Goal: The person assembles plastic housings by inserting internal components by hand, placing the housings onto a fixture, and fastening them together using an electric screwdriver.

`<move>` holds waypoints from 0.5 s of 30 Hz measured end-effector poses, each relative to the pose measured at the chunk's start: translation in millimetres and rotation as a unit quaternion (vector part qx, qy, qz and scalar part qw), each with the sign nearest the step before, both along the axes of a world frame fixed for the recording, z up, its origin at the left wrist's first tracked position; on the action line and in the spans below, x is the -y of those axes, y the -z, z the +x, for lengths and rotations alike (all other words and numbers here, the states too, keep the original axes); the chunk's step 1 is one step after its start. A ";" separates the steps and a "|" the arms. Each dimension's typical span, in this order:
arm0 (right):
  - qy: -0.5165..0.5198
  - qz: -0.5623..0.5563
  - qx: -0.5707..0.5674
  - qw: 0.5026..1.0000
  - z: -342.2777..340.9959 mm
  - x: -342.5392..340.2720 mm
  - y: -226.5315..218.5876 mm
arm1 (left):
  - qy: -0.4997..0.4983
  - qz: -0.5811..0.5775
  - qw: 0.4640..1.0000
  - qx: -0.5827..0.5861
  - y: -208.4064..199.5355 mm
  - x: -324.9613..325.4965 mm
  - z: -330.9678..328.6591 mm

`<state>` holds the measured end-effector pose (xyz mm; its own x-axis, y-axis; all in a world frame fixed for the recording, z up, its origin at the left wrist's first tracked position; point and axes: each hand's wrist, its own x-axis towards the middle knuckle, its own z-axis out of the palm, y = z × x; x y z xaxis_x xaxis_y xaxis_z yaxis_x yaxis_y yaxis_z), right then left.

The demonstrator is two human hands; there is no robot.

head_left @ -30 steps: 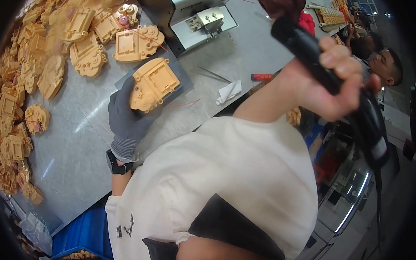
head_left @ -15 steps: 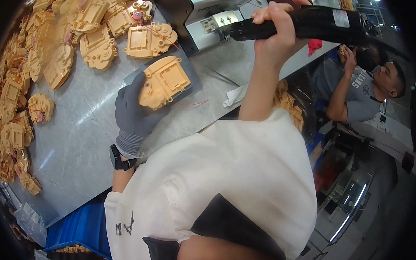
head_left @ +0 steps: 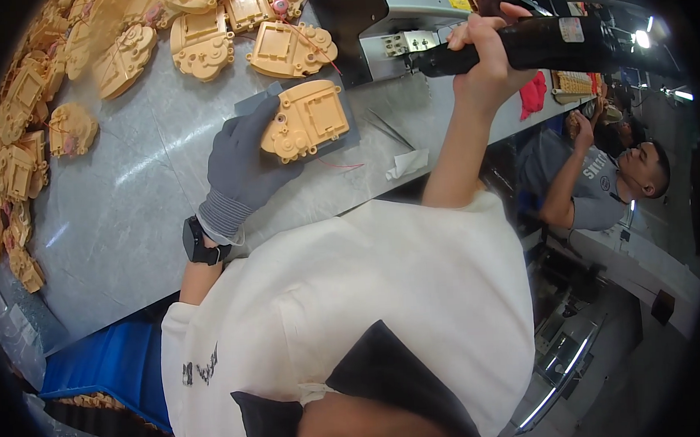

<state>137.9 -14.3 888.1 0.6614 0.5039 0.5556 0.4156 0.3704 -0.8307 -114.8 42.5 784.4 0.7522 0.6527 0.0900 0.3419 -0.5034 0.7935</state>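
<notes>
My left hand [head_left: 246,157], in a grey knitted glove, grips the left side of a yellow-orange plastic housing [head_left: 314,114] with a rectangular recess. The housing rests on a dark grey block [head_left: 349,132], and a thin red wire [head_left: 340,166] trails from its lower side. My bare right hand [head_left: 487,52] is wrapped around a black electric screwdriver [head_left: 541,44], held nearly level. The screwdriver's tip points left, close by the metal plate [head_left: 410,43] on the front of a grey-and-black screw feeder [head_left: 411,13]. Whether tip and plate touch, I cannot tell.
Many similar housings [head_left: 202,49] lie heaped along the table's [head_left: 150,211] far and left sides. Tweezers [head_left: 391,129] and a white paper scrap [head_left: 407,164] lie right of the block. A blue bin [head_left: 106,362] stands below the edge. Another person [head_left: 598,172] sits at right.
The whole view has shifted, so the table things appear farther right and higher. Both hands keep their grips, and the screwdriver tip stays by the feeder's plate.
</notes>
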 end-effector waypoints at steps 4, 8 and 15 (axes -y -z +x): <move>-0.015 0.013 -0.089 0.996 -34.4 21.3 10.5 | -0.005 -0.012 1.000 0.007 12.9 -1.4 -1.9; -0.158 0.096 -0.106 0.977 -91.1 35.9 -13.9 | 0.012 0.053 0.998 0.043 14.4 -8.0 -3.9; -0.342 0.004 -0.043 0.939 -105.1 26.8 5.6 | -0.003 0.061 0.996 0.063 15.3 -4.2 -1.9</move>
